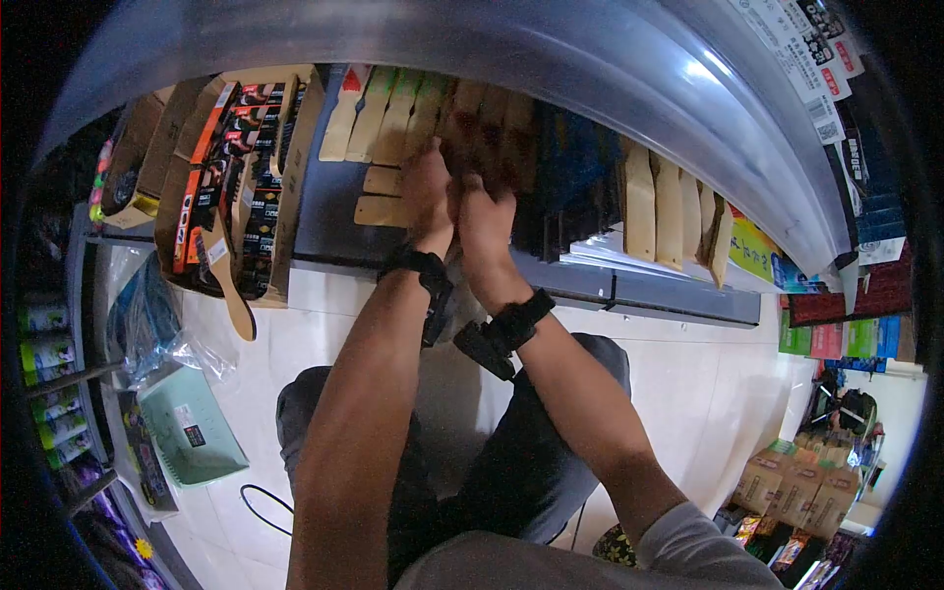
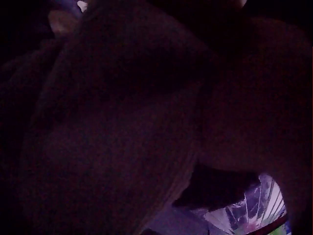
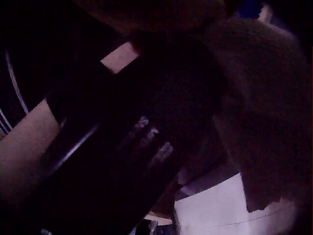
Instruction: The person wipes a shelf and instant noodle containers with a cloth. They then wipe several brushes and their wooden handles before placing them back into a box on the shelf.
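Observation:
Both hands reach in under an overhanging shelf edge, close side by side. My left hand (image 1: 430,192) is beside pale flat wooden handles (image 1: 382,197), its fingers partly in shadow. The right hand (image 1: 485,211) is just right of it, thumb toward the left hand. Beyond the fingertips lie shaded brown wooden handles (image 1: 489,128) with red marks; I cannot tell whether either hand grips them. More pale handles with green ends (image 1: 393,123) stand left. The left wrist view is mostly dark skin. A dark surface with white marks (image 3: 154,137) fills much of the right wrist view.
The grey shelf lip (image 1: 669,59) arches over the hands. Left stands a cardboard box (image 1: 305,128) of packets, with a wooden-handled brush (image 1: 224,261) on it. Dark blue packs (image 1: 580,167) and pale wooden handles (image 1: 669,211) are right. A green dustpan (image 1: 192,423) lies on the floor.

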The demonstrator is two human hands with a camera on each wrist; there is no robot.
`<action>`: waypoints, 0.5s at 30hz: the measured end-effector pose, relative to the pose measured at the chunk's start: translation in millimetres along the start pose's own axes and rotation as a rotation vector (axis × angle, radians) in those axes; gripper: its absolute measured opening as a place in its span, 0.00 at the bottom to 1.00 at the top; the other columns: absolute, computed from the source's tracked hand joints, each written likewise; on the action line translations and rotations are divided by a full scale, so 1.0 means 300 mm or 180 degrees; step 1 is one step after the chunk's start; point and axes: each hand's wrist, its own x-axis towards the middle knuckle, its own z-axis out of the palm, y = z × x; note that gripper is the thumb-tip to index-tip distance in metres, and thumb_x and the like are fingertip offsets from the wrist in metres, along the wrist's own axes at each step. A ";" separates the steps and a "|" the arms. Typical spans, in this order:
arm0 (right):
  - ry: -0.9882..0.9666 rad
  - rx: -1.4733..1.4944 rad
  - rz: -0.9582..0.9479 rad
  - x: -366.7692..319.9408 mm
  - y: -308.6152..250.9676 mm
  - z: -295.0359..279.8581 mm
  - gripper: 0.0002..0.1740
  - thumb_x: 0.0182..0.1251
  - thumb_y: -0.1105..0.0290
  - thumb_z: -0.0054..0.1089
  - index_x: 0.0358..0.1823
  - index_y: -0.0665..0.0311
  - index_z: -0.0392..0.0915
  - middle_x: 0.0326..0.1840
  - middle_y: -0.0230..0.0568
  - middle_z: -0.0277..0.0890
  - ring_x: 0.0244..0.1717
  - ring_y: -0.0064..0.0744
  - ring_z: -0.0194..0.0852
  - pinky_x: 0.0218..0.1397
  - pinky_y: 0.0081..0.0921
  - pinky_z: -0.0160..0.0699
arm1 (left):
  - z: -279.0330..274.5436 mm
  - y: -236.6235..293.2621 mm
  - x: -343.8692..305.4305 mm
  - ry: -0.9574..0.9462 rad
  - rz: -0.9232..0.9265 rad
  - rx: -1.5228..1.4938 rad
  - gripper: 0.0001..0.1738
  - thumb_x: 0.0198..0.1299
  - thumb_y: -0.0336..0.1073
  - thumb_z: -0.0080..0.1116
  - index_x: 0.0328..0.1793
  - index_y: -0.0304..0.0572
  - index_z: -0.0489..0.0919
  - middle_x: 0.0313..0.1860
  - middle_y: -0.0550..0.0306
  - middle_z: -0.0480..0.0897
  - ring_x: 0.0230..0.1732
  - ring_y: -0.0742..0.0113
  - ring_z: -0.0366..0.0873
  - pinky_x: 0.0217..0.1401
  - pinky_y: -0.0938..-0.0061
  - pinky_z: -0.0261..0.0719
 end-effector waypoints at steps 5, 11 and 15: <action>0.0311 -0.0221 0.0081 -0.028 -0.013 -0.018 0.17 0.67 0.75 0.50 0.55 0.78 0.72 0.51 0.44 0.77 0.48 0.32 0.72 0.54 0.26 0.70 | 0.065 -0.084 0.052 -0.0192 -0.0558 -0.1838 0.14 0.62 0.33 0.49 0.52 0.38 0.75 0.51 0.40 0.80 0.55 0.44 0.77 0.59 0.56 0.74; 0.0439 0.0048 -0.0506 0.011 -0.019 -0.076 0.15 0.64 0.73 0.53 0.49 0.76 0.77 0.48 0.51 0.80 0.48 0.42 0.77 0.54 0.31 0.72 | 0.048 0.054 -0.014 0.0644 0.1016 -0.0373 0.15 0.65 0.38 0.44 0.51 0.36 0.74 0.50 0.35 0.79 0.50 0.37 0.76 0.53 0.52 0.75; 0.0465 -0.0598 -0.0304 0.036 -0.005 -0.130 0.18 0.69 0.68 0.50 0.51 0.76 0.76 0.49 0.42 0.79 0.48 0.35 0.74 0.54 0.28 0.71 | -0.032 0.178 -0.158 -0.0033 0.0449 -0.0720 0.14 0.65 0.38 0.44 0.43 0.35 0.75 0.43 0.32 0.78 0.48 0.32 0.75 0.47 0.51 0.76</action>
